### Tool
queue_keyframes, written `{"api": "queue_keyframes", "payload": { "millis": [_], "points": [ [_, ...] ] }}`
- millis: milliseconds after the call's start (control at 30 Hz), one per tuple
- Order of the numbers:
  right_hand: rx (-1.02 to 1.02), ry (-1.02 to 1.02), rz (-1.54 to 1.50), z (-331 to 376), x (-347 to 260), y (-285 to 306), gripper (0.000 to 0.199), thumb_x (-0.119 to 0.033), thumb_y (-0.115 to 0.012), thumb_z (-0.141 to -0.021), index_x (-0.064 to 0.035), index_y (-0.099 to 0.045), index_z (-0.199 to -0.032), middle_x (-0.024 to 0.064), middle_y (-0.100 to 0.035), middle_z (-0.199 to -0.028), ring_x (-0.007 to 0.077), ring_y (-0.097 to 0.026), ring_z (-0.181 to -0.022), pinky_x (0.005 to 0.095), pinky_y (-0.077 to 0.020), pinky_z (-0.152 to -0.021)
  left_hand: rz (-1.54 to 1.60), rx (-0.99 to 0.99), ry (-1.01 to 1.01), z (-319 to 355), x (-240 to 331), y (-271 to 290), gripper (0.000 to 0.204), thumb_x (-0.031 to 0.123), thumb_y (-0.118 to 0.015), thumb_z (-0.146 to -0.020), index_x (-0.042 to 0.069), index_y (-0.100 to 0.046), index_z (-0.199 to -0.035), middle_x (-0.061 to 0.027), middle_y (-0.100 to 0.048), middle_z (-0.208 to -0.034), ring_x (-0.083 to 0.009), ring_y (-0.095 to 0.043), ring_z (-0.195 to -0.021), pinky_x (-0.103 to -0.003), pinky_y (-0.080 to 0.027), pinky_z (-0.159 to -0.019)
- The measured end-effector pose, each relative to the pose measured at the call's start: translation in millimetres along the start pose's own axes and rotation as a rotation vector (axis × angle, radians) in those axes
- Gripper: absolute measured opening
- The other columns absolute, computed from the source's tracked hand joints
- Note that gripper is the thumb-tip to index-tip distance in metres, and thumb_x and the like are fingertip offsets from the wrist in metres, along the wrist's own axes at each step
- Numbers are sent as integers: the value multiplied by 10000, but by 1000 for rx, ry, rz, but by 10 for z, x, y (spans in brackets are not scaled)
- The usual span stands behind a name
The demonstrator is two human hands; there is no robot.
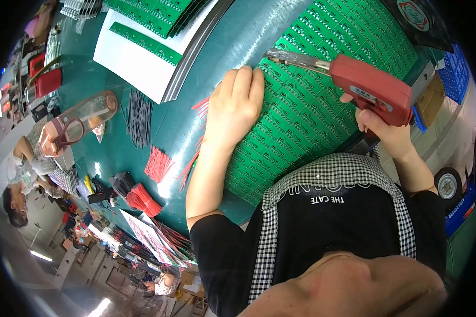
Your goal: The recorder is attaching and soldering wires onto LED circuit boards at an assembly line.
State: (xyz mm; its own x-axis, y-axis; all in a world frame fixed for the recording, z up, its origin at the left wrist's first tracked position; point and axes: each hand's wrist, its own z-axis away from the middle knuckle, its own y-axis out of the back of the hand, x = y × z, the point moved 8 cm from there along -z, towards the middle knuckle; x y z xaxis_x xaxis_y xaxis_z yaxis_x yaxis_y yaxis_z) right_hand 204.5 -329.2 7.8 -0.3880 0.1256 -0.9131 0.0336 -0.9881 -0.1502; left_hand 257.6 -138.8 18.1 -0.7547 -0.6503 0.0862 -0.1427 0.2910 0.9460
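Note:
In my right hand point(378, 122) is a red soldering gun point(373, 87), its fingers wrapped round the handle. The gun's long metal tip points left, over the upper left edge of a wide spread of green circuit boards point(301, 121). My left hand point(235, 100) rests at the boards' left edge just below that tip, with its fingers curled and close together. Its fingertips are hidden, so whatever they pinch does not show. Loose red wires point(201, 107) lie beside and partly under my left wrist and forearm.
Stacked circuit boards point(148, 13) sit on white sheets point(127, 63) at the far left. Bundles of dark wires point(139, 117) and red wires point(158, 165) lie on the green table mat point(188, 84). A pinkish bottle point(92, 105) is further left. People work in the background.

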Motion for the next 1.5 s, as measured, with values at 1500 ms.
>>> {"api": "queue_keyframes", "payload": {
  "millis": [1500],
  "points": [
    [100, 9, 37, 6, -24, 181, 311, -105, -693, -752, -30, -583, -1033, 28, -645, -849, 46, -518, -587, 186, -439, -535, 76, -53, 93, -169, -12, -73, 280, 30, -574, -650, 37, -607, -928, -62, -544, -837, -204, -544, -721, -297, -469, -617]
  ]
}}
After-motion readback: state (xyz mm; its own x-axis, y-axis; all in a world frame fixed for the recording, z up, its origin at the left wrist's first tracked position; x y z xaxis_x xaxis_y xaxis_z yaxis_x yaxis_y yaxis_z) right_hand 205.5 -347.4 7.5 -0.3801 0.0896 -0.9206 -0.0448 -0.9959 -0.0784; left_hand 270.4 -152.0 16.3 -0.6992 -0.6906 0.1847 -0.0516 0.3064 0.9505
